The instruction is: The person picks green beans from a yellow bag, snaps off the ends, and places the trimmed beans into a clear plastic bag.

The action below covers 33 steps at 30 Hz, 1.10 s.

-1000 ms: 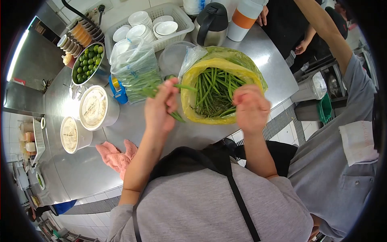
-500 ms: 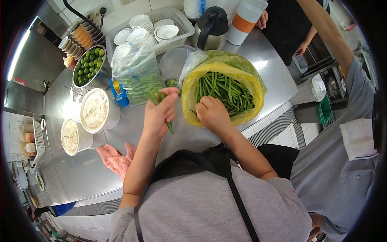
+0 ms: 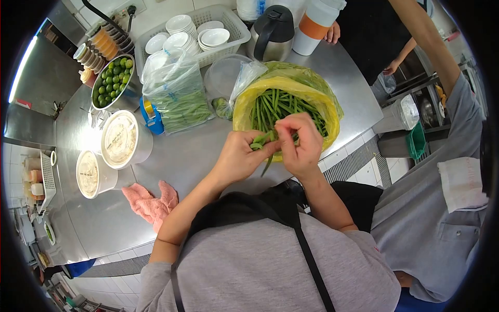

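Observation:
My left hand (image 3: 243,155) is closed around a few green beans (image 3: 264,139) at the near edge of a yellow bag (image 3: 244,106). Fingers pinched, my right hand (image 3: 300,144) meets the bean ends beside it; exactly what the fingertips hold is partly hidden. Many loose green beans (image 3: 280,106) fill the open yellow bag. Left of it stands a clear plastic bag (image 3: 179,99) packed with green beans. A small bag of green pieces (image 3: 222,108) lies between the two.
Two white tubs (image 3: 126,139) and a pink cloth (image 3: 150,202) are on the left. Behind are a bowl of limes (image 3: 113,83), a basket of dishes (image 3: 228,49), a steel jug (image 3: 271,35) and an orange-banded container (image 3: 316,28). Other people stand at the right.
My left hand has moved right with its beans to the yellow bag's near edge. My right hand has lifted out of the bag and come next to it.

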Motion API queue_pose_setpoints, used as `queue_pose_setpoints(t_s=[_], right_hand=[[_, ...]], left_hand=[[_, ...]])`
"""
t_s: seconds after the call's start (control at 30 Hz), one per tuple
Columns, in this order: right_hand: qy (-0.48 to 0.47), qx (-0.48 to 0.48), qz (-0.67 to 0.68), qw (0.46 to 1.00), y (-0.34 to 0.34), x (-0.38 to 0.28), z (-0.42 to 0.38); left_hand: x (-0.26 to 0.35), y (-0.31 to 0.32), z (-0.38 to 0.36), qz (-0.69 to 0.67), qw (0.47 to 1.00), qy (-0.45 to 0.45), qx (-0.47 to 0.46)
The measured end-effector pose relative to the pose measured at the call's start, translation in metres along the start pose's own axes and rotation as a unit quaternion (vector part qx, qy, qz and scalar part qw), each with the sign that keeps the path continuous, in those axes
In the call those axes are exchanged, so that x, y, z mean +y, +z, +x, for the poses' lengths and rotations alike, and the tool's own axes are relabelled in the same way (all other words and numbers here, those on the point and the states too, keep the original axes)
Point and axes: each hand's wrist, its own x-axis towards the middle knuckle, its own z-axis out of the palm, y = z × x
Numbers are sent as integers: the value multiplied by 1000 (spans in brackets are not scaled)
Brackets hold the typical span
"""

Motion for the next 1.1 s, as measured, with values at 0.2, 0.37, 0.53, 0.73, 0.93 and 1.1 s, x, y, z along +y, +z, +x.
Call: queue_pose_setpoints(t_s=[0.2,0.37,0.53,0.73,0.93,1.1], right_hand=[[130,-65,-33,989,-8,15,-1],[192,-228,-3,955,-10,7,-7],[127,-152,39,979,-4,21,-15],[190,5,106,976,-29,28,0],[159,-277,-246,915,-4,48,-38],[154,-276,-269,910,4,53,-47]], left_hand=[[-19,-25,12,-289,942,-61,158],[-23,-26,14,-330,919,-48,208],[-16,-20,11,-364,909,-35,200],[-16,-33,9,-439,862,6,252],[-10,-35,13,-455,852,-25,258],[-15,-35,5,-383,913,-41,132]])
